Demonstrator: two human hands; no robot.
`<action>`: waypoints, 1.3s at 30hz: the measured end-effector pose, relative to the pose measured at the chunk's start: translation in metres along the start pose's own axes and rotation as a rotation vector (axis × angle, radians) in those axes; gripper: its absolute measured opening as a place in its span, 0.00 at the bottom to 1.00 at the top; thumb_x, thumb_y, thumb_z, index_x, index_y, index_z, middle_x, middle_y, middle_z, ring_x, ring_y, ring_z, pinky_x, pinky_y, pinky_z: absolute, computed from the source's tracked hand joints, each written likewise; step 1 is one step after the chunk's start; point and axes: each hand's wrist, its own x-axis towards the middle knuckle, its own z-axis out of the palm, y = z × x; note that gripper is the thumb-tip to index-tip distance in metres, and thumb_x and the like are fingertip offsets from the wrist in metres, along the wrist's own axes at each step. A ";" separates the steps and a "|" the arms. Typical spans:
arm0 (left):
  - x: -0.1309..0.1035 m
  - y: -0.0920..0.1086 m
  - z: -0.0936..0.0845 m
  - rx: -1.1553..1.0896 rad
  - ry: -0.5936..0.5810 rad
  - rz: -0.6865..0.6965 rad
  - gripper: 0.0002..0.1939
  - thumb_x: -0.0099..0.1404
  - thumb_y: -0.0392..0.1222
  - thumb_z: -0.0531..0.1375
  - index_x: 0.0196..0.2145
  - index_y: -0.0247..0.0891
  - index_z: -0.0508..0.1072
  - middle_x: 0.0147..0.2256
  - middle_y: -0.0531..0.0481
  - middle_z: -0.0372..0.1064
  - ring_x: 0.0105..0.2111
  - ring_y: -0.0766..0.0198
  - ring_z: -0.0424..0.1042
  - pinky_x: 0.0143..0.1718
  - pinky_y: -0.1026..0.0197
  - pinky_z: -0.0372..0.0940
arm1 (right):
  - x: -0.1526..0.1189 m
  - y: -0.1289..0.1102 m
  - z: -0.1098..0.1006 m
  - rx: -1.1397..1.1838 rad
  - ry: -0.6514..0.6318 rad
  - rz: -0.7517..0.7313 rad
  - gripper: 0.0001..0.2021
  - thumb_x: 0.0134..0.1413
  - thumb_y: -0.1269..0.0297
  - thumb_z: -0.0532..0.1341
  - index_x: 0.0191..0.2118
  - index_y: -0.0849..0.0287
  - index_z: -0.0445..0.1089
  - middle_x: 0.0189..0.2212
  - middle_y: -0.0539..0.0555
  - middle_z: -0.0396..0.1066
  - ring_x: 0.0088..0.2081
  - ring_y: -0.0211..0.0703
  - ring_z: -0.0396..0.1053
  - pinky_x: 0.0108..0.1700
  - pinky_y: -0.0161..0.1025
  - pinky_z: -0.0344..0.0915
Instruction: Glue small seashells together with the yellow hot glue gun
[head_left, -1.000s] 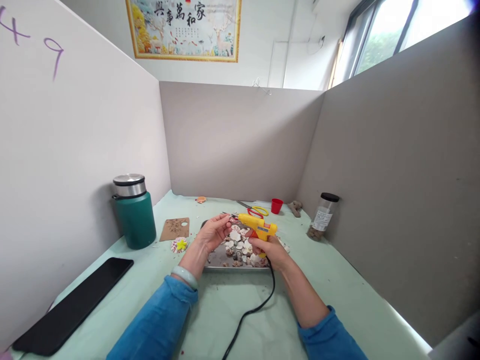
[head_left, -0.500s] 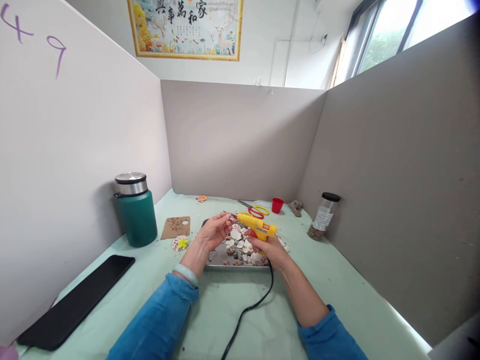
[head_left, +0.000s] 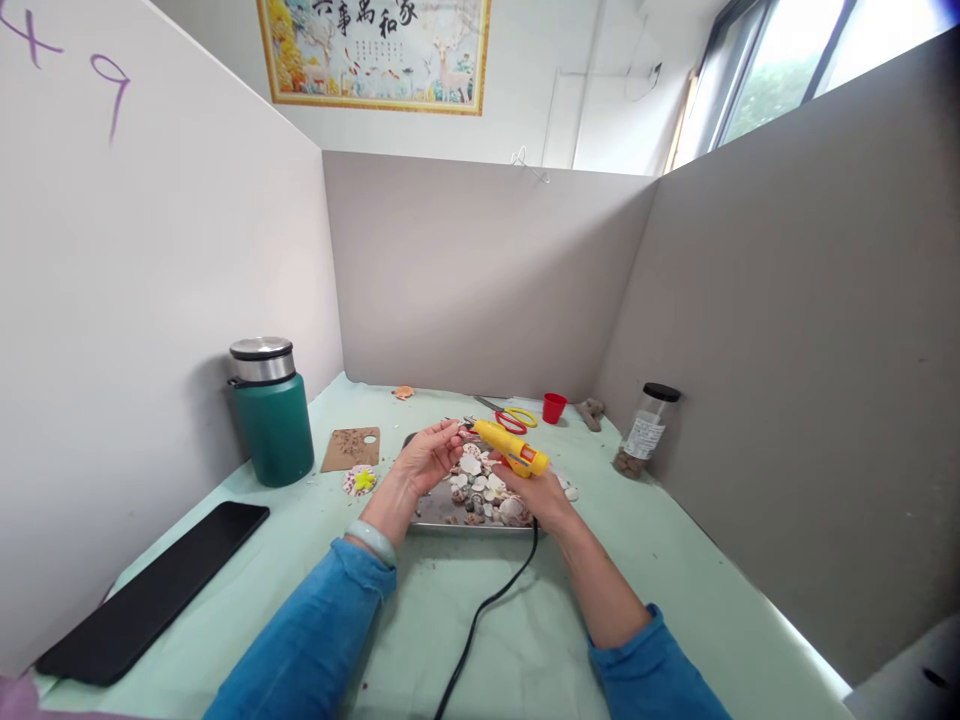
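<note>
My right hand [head_left: 536, 490] is closed round the handle of a yellow hot glue gun [head_left: 514, 448], whose nozzle points left. A black cord [head_left: 480, 610] runs from it down the table. Fingertips pinched, my left hand [head_left: 429, 458] holds something small right at the nozzle; it is too small and too covered to name. Below both hands lies a metal tray [head_left: 435, 508] with many white and brown seashells [head_left: 484, 487]. To the left of my left hand sits a round speckled piece with a yellow flower shape [head_left: 361, 481].
A green bottle [head_left: 271, 425] and a black slab-like object [head_left: 161, 590] are on the left. Near them lies a brown board [head_left: 351, 450]. At the back are scissors [head_left: 514, 418], a red cup [head_left: 554, 407] and an orange piece [head_left: 403, 392]. A jar [head_left: 646, 432] stands right. Grey partitions [head_left: 487, 270] surround the table.
The glue gun has tilted, its rear end lower and its nozzle closer to my left fingertips. My left hand keeps its pinch. The view has shifted slightly.
</note>
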 end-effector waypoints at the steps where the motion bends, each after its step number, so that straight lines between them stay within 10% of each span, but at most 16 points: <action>1: 0.000 0.000 0.000 -0.006 0.003 -0.001 0.03 0.57 0.28 0.60 0.32 0.30 0.70 0.24 0.50 0.68 0.21 0.74 0.68 0.24 0.72 0.67 | 0.000 0.000 0.000 -0.013 0.015 -0.002 0.17 0.43 0.56 0.63 0.38 0.60 0.74 0.33 0.53 0.73 0.32 0.41 0.67 0.33 0.36 0.62; 39: -0.002 0.000 -0.001 -0.080 -0.025 -0.027 0.02 0.60 0.28 0.57 0.31 0.28 0.70 0.26 0.50 0.67 0.20 0.77 0.66 0.24 0.73 0.67 | 0.005 0.011 -0.001 -0.097 0.029 -0.148 0.22 0.44 0.52 0.62 0.42 0.63 0.72 0.32 0.54 0.72 0.30 0.41 0.65 0.32 0.37 0.61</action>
